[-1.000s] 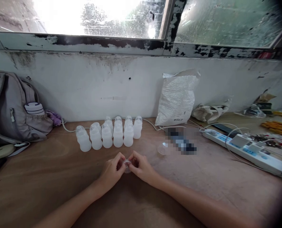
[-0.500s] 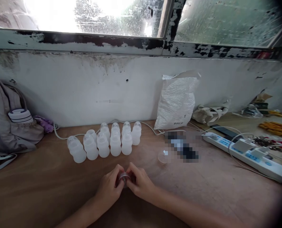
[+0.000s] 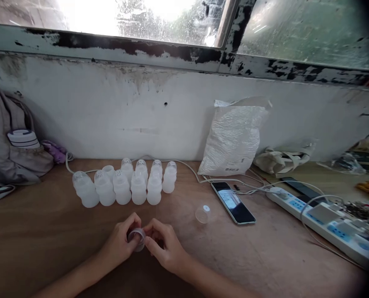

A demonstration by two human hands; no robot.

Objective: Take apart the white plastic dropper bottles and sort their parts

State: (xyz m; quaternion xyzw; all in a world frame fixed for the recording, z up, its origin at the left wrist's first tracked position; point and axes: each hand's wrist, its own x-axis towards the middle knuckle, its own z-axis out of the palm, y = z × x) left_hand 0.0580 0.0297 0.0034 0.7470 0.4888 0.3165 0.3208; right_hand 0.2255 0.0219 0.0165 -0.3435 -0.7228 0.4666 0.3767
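Observation:
Both my hands are over the brown table, in front of a group of baby bottles. My left hand (image 3: 119, 240) grips a small translucent bottle ring (image 3: 139, 247), with its thumb inside the rim. Thumb and forefinger of my right hand (image 3: 168, 247) pinch at the right edge of that ring. Something clear below the rim may be a teat, too small to make out. Several frosted baby bottles (image 3: 138, 191) stand behind my hands, most with clear domed caps. One bottle (image 3: 108, 170) in the back row has an open top. A clear cap (image 3: 202, 215) lies to the right.
A smartphone (image 3: 234, 203) with its screen lit lies right of the cap. Beyond it are a white power strip (image 3: 321, 223) and cables. Against the wall leans a white padded bag (image 3: 232, 140). At far left sits a grey backpack (image 3: 22, 159).
My hands and the bottle ring have shifted left in view and the ring's opening shows more. My right hand has drawn slightly away from the left. The camera view has also moved.

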